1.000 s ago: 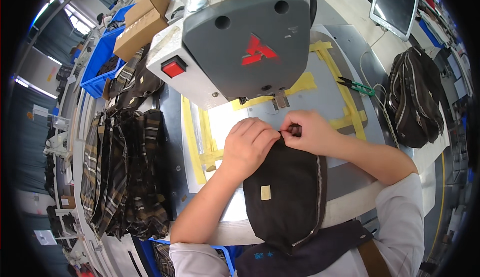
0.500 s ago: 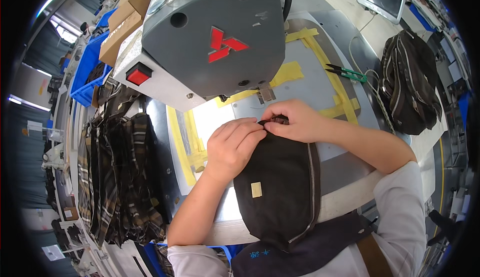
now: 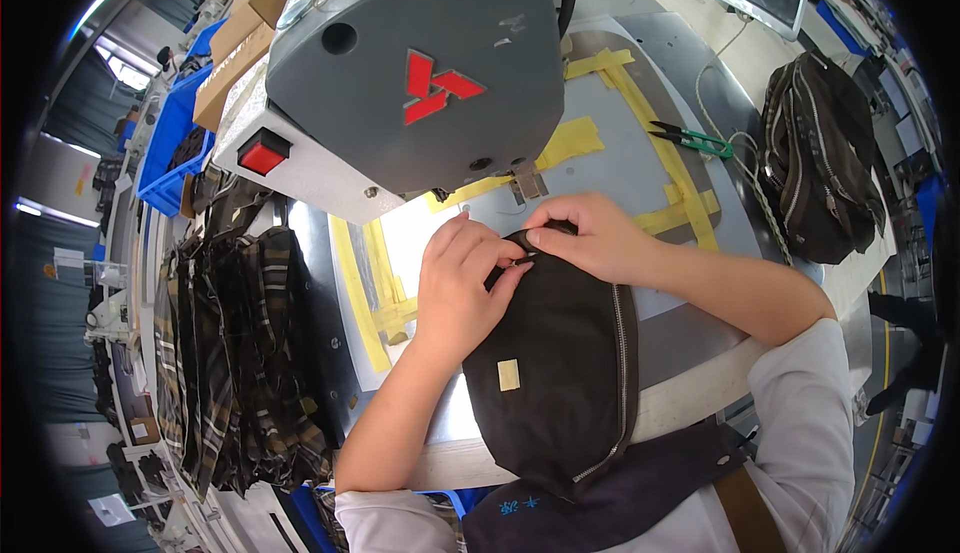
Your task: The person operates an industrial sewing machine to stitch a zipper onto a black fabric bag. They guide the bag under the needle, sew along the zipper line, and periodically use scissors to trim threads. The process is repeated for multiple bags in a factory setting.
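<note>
Okay, dark bag lies in front of sewing machine, over front edge of table, zipper on right side. Left hand pinches bag's top edge, thumb to finger. Right hand pinches same edge, just beside. From far off, I judge step is neatening top edge. Next move seems to call for firm pinches, edge flat. Green snips beyond right hand.
</note>
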### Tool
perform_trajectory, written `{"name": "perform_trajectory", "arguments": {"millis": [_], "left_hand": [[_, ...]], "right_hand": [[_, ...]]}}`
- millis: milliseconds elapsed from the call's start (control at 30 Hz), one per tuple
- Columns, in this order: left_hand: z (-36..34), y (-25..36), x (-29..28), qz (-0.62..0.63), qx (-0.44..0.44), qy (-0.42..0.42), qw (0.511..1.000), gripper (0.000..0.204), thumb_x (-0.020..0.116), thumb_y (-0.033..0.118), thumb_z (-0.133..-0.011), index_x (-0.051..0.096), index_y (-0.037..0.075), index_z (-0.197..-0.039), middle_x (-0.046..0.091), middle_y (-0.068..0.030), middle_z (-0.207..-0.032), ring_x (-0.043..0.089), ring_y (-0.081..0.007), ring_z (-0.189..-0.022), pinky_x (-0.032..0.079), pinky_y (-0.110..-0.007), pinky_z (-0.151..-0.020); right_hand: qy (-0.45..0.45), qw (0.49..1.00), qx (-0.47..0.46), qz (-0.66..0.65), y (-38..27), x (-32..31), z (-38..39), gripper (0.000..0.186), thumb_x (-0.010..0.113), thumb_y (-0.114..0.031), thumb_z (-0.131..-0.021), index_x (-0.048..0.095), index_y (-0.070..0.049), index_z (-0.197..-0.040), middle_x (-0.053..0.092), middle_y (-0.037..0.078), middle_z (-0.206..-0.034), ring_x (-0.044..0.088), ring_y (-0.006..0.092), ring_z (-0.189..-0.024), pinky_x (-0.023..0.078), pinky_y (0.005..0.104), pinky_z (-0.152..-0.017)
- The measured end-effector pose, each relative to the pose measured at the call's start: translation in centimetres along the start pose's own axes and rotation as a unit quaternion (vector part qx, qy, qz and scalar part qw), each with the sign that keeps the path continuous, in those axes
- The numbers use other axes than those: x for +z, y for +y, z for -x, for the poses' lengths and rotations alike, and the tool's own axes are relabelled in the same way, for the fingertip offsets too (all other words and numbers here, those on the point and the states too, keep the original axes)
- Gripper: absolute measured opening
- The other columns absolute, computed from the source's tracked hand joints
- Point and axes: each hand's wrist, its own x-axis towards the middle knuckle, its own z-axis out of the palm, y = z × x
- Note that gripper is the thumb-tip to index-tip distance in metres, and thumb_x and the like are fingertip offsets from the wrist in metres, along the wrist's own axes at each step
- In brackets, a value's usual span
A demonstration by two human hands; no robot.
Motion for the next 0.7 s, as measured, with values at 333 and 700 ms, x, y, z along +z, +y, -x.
{"name": "perform_trajectory", "arguments": {"millis": [333,700], "left_hand": [[-0.1,1.3,0.1,0.065,-0.05,0.016,0.996,0.02,0.078,0.004,-0.07,0.066,0.009,-0.085,0.062,-0.0054,-0.099,0.063,-0.0244,-0.085,0.054,-0.036,-0.072],[0.4,0.3,-0.1,0.137,-0.153,0.034,0.978,0.015,0.077,0.002,-0.075,0.067,0.005,-0.086,0.066,-0.0067,-0.087,0.066,-0.0228,-0.076,0.052,-0.031,-0.066]], "right_hand": [[0.061,0.996,-0.052,0.028,-0.4,0.8,0.6,0.016,0.063,-0.014,-0.091,0.066,0.0,-0.099,0.065,0.004,-0.085,0.057,0.0118,-0.076,0.046,0.0282,-0.07],[0.027,0.999,-0.001,-0.027,-0.6,0.2,0.7,0.014,0.068,-0.011,-0.087,0.068,-0.002,-0.098,0.065,0.006,-0.086,0.059,0.0117,-0.081,0.047,0.0268,-0.075]]}}
